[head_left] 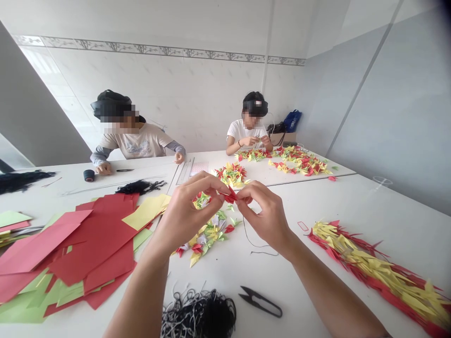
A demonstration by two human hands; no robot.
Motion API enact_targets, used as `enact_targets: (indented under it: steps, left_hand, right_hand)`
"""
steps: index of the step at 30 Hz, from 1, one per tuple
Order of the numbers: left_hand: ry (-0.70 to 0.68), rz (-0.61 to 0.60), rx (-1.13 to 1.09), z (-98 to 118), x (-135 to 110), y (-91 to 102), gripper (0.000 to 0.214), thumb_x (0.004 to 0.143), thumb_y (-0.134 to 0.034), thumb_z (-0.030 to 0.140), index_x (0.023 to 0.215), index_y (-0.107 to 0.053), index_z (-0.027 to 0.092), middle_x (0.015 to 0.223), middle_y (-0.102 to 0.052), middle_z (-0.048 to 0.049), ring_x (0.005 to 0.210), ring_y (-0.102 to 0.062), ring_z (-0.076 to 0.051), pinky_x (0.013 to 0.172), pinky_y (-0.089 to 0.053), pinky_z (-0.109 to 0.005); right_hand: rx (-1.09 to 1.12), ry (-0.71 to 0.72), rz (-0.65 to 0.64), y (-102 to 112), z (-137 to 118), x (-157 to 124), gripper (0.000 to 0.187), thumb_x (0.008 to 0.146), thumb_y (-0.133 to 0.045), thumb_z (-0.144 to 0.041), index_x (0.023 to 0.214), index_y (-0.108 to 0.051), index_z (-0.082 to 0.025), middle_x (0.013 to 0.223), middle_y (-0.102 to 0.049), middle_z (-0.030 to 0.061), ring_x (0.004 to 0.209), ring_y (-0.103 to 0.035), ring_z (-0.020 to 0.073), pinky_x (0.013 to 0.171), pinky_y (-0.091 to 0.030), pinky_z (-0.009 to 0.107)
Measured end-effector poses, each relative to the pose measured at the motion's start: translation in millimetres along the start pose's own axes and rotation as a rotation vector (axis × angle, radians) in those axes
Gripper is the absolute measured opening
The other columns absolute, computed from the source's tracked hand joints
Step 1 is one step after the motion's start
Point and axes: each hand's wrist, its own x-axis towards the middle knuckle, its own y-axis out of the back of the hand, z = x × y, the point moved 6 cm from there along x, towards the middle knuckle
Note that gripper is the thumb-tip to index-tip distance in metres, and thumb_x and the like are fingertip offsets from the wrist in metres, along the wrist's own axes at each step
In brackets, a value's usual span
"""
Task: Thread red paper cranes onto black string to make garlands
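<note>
A long white surface (355, 206) fills the lower frame and runs on to the far wall, with a seam crossing it just past the hands. The room has white tiled walls (158, 94) with a patterned border (158, 51) near the top, and a grey panel wall (398, 108) on the right. A blue bag (292, 120) sits in the far corner.

Above the middle of the surface, the left hand (186, 213) and right hand (264, 213) meet, their fingers (220, 188) pinched narrowly on a small folded red paper piece (230, 195) between them. A heap of folded paper pieces (207, 234) lies just below the hands. To their left, overlapping red, yellow and green paper sheets (84, 244) reach the left frame edge. To their right, a long band of red and yellow folded pieces (373, 267) runs off the lower right corner. Black thread (199, 314) and black thread snips (260, 301) lie at the bottom, below the hands, with a loose thread (260, 244) under the right wrist.

Two co-workers (130, 141) (248, 131) sit well apart at the far side, upper left and upper centre.
</note>
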Motion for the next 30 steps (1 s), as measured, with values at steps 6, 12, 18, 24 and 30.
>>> enact_targets:
  steps: [6, 12, 18, 24, 30]
  left_hand:
    - [0.066, 0.011, -0.055, -2.7, -1.5, -1.9, 0.013, 0.090, -0.058, 0.018, 0.089, -0.070, 0.022, 0.081, -0.071, -0.0011, 0.076, -0.066, -0.015, 0.069, -0.053, -0.027]
    - [0.058, 0.031, -0.009, 0.1, -1.6, -0.6, 0.009, 0.086, -0.064, 0.016, 0.087, -0.069, 0.023, 0.082, -0.072, 0.0016, 0.076, -0.066, -0.014, 0.071, -0.052, -0.025]
    - [-0.007, 0.034, 0.052, 0.8, -3.2, 0.1, 0.008, 0.087, -0.061, 0.016, 0.086, -0.065, 0.022, 0.082, -0.069, 0.0016, 0.074, -0.063, -0.014, 0.069, -0.049, -0.026]
    - [-0.087, -0.021, 0.158, 6.5, -4.2, -4.0, 0.011, 0.091, -0.058, 0.014, 0.090, -0.065, 0.022, 0.084, -0.069, 0.0013, 0.077, -0.062, -0.014, 0.073, -0.046, -0.028]
    - [-0.107, -0.072, 0.184, 8.1, -4.6, -9.9, 0.009, 0.094, -0.059, 0.019, 0.089, -0.067, 0.022, 0.085, -0.066, 0.0008, 0.075, -0.059, -0.012, 0.067, -0.044, -0.026]
  right_hand:
    - [-0.078, 0.072, 0.057, 0.7, -4.3, -2.5, 0.015, 0.094, -0.053, -0.010, 0.088, -0.061, -0.022, 0.082, -0.062, 0.0035, 0.078, -0.059, 0.0167, 0.068, -0.051, 0.030]
    - [-0.042, 0.066, 0.065, 0.2, -4.0, -2.8, 0.015, 0.093, -0.055, -0.009, 0.089, -0.061, -0.022, 0.082, -0.062, 0.0032, 0.078, -0.059, 0.0167, 0.068, -0.051, 0.030]
    - [0.076, 0.013, 0.008, -2.9, -1.8, -1.7, 0.014, 0.093, -0.055, -0.010, 0.089, -0.061, -0.022, 0.080, -0.060, 0.0010, 0.075, -0.059, 0.0149, 0.068, -0.052, 0.029]
    - [0.146, -0.067, -0.077, -4.5, -0.2, -1.9, 0.008, 0.096, -0.057, -0.022, 0.102, -0.061, -0.022, 0.095, -0.066, 0.0033, 0.084, -0.060, 0.0168, 0.077, -0.052, 0.033]
    - [0.228, -0.092, -0.065, -5.4, -2.5, -1.5, 0.008, 0.094, -0.058, -0.020, 0.100, -0.060, -0.024, 0.094, -0.064, 0.0021, 0.082, -0.057, 0.0166, 0.076, -0.050, 0.033]
